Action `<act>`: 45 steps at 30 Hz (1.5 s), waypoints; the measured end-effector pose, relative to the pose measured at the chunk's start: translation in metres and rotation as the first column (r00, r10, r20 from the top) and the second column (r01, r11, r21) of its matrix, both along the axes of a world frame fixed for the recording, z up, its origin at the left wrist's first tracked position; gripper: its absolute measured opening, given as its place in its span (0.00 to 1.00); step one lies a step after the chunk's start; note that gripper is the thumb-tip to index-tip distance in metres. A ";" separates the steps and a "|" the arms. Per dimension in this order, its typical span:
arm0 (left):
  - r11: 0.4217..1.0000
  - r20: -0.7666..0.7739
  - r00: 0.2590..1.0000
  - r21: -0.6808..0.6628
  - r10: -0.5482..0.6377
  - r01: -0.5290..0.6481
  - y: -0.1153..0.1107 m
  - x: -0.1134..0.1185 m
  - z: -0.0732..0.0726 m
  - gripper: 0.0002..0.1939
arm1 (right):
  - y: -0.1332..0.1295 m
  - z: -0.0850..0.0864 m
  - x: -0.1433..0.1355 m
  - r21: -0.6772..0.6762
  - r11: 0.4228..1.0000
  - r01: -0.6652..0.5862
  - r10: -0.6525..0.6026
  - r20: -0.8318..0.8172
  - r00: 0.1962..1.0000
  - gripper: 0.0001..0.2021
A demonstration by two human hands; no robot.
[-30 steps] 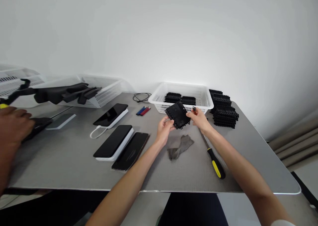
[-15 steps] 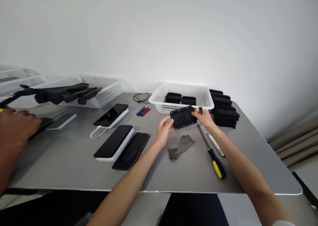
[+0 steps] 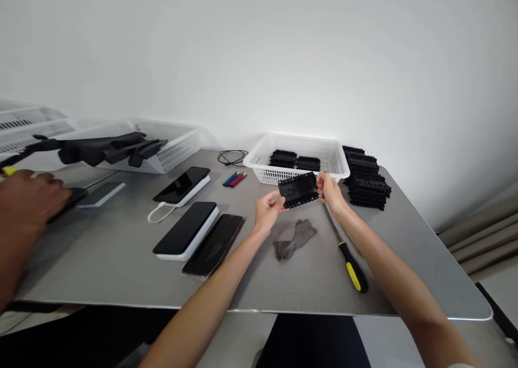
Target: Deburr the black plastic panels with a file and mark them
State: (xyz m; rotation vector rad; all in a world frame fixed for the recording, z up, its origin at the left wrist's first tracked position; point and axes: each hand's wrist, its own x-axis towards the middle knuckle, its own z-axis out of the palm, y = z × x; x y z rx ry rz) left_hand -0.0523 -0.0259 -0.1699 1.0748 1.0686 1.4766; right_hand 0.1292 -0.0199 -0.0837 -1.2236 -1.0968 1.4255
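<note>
A flat black plastic part [image 3: 298,190] with toothed long edges is held up, slightly tilted, just in front of a white basket [image 3: 297,176]. My left hand [image 3: 267,209] grips its left end between thumb and fingers. At its right end, my right hand [image 3: 329,191] has its fingers curled against the edge. Below the part, a crumpled grey cloth [image 3: 294,240] lies on the table. A file-like tool with a black and yellow handle [image 3: 353,268] rests by my right forearm. Similar black parts [image 3: 294,160] sit inside the basket.
More black parts [image 3: 366,179] are stacked right of the basket. Phones [image 3: 214,244] and white-sided power banks [image 3: 186,230] lie to the left, with lighters [image 3: 234,179] and a black cable [image 3: 232,157] behind. Another person's hand [image 3: 32,198] works at far left near baskets [image 3: 178,147] of black pieces.
My right fingers have shifted from the part's face to its right edge, and its tilt has changed slightly. A white marker seen beside the tool is now hidden by my right arm.
</note>
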 end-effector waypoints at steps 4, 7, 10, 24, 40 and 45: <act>0.999 -0.011 1.000 0.035 0.009 -0.009 -0.001 0.002 0.001 0.21 | -0.016 0.001 -0.019 -0.134 0.945 -0.297 0.274 -0.167 0.947 0.13; 0.997 -0.058 0.998 0.069 -0.013 0.017 -0.003 0.003 0.003 0.22 | -0.024 -0.008 -0.030 -0.225 0.845 -0.486 0.430 -0.254 0.866 0.13; 0.995 -0.123 0.992 0.095 -0.029 0.041 -0.005 0.004 0.004 0.21 | -0.026 -0.016 -0.035 -0.267 0.778 -0.569 0.488 -0.313 0.815 0.12; 0.980 -0.342 0.940 0.195 0.024 0.046 -0.006 0.007 0.002 0.16 | -0.023 -0.020 -0.032 -0.371 0.764 -0.528 0.366 -0.426 0.827 0.09; 0.981 -0.197 0.980 0.191 0.027 0.012 0.001 -0.001 -0.005 0.25 | -0.002 -0.010 -0.004 -0.379 0.789 -0.483 0.286 -0.470 0.835 0.08; 0.983 -0.177 0.983 0.182 0.043 -0.011 0.002 -0.002 -0.002 0.28 | 0.004 -0.003 0.009 -0.396 0.813 -0.427 0.221 -0.468 0.855 0.07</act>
